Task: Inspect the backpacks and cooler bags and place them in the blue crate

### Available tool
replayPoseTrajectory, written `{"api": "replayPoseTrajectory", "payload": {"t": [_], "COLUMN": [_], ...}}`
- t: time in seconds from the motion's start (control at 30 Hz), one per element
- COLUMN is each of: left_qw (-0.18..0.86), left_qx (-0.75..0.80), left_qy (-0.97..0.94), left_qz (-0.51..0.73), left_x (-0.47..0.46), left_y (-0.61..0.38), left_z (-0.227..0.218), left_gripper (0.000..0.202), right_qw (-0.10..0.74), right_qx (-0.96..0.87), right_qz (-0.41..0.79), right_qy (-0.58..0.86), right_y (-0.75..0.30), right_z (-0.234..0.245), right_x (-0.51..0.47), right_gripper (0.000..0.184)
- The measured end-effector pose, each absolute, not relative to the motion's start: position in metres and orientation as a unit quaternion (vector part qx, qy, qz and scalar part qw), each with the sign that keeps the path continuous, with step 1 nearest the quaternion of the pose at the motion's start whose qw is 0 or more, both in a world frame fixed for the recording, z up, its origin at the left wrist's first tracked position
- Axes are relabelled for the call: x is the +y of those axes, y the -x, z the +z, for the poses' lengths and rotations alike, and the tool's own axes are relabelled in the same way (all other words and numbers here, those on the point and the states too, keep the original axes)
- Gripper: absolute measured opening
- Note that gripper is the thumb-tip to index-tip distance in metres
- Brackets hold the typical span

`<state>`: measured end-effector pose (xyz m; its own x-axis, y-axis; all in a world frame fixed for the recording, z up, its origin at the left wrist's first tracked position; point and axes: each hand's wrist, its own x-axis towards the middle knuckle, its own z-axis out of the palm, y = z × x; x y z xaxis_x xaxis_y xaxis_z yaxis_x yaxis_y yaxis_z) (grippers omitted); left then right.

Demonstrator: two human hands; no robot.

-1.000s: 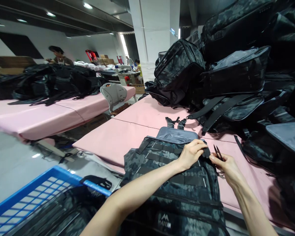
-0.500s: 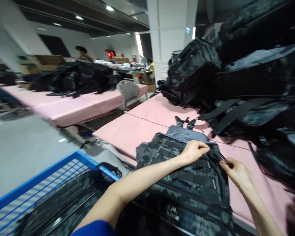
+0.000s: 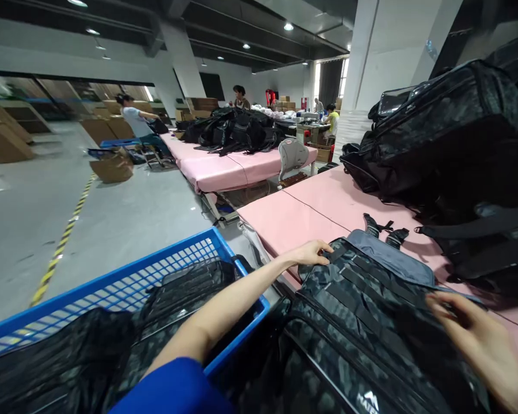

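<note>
A dark camouflage backpack [image 3: 371,322] lies face up on the pink table [image 3: 311,215] in front of me. Its grey top panel and two buckles point away from me. My left hand [image 3: 313,253] is at the backpack's upper left corner, fingers closed over the edge by a webbing strap. My right hand [image 3: 479,339] is on the backpack's right side and is smeared by motion. Its fingers reach across the fabric, and I cannot make out whether it holds anything.
A blue plastic crate [image 3: 185,259] with dark wrapped bags stands at lower left, against the table. A tall pile of backpacks [image 3: 449,132] fills the right. Another pink table [image 3: 228,167] with black bags stands beyond. People work far back, near cardboard boxes [image 3: 112,167].
My view has swung left and lower. My left hand slid from the backpack's top right strap to its upper left corner. My right hand, which held small snips, has dropped to the backpack's right side.
</note>
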<state>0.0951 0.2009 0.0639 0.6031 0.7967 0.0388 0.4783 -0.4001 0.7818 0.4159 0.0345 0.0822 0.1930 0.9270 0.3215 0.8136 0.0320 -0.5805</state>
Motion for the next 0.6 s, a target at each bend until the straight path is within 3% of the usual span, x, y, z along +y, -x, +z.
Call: {"api": "replayPoseTrajectory", "payload": {"t": [0.13, 0.27, 0.37, 0.6], "left_qw": [0.471, 0.616, 0.699, 0.699], "left_qx": [0.394, 0.367, 0.329, 0.304], "left_qy": [-0.757, -0.638, -0.565, -0.562], "left_qz": [0.225, 0.28, 0.289, 0.321], "left_x": [0.2, 0.201, 0.203, 0.209], "left_y": [-0.096, -0.095, -0.094, -0.093], "left_z": [0.052, 0.04, 0.032, 0.029], "left_gripper": [0.041, 0.037, 0.034, 0.03], "right_qw": [0.269, 0.253, 0.265, 0.261], "right_qx": [-0.7, -0.75, -0.797, -0.853], "right_qz": [0.133, 0.052, -0.009, -0.055], "right_qy": [0.648, 0.608, 0.542, 0.448], "right_y": [-0.351, -0.31, -0.301, -0.298], "right_z": [0.087, 0.082, 0.076, 0.069], "right_x": [0.079, 0.11, 0.126, 0.15], "right_gripper": [0.036, 0.043, 0.034, 0.028]}}
